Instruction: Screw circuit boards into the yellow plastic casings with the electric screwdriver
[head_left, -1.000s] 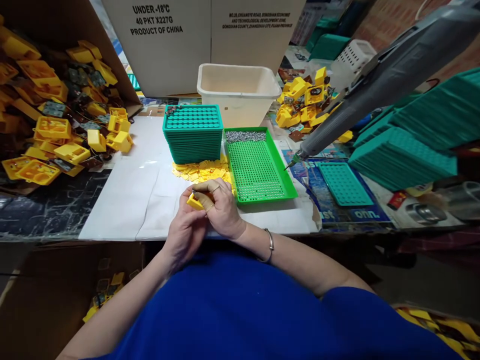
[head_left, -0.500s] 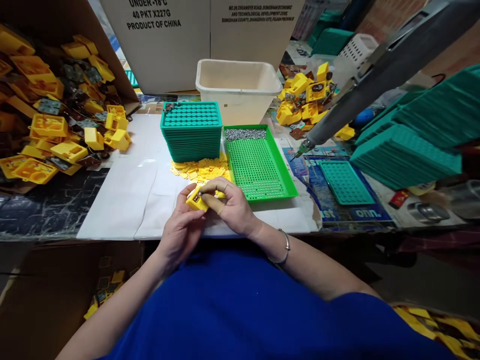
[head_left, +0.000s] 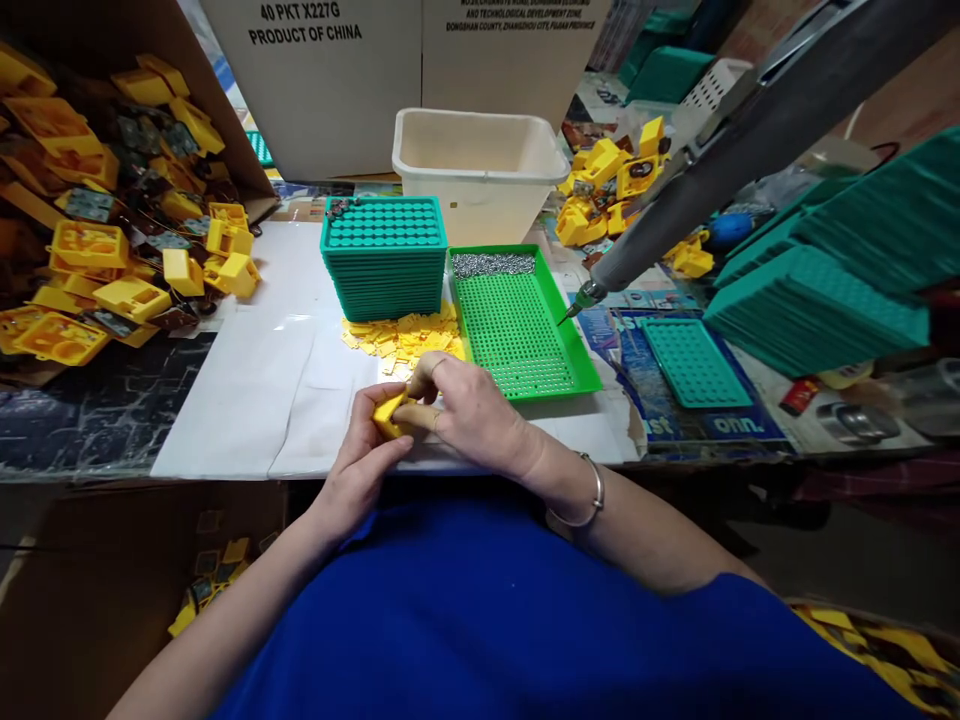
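Observation:
My left hand (head_left: 364,450) is closed around a small yellow plastic housing (head_left: 388,414), its thumb along the near side. My right hand (head_left: 476,412) bends over the same housing, thumb and fingers pinched at its right side. Whatever those fingertips hold is hidden behind them. Just beyond both hands lies a loose pile of flat yellow plastic pieces (head_left: 405,338). A bright green perforated tray (head_left: 514,330) stands to the right of that pile, with small silvery metal parts (head_left: 495,264) heaped at its far end.
A stack of teal trays (head_left: 384,262) stands behind the pile, before a white bin (head_left: 484,195). An electric screwdriver (head_left: 626,245) hangs over the green tray's right edge. Yellow housings fill a carton (head_left: 86,255) at left. More teal trays (head_left: 817,300) are at right.
The housing has tilted in my left hand, and my right fingers now cover the small dark metallic part seen at its opening before. The screwdriver appears farther left.

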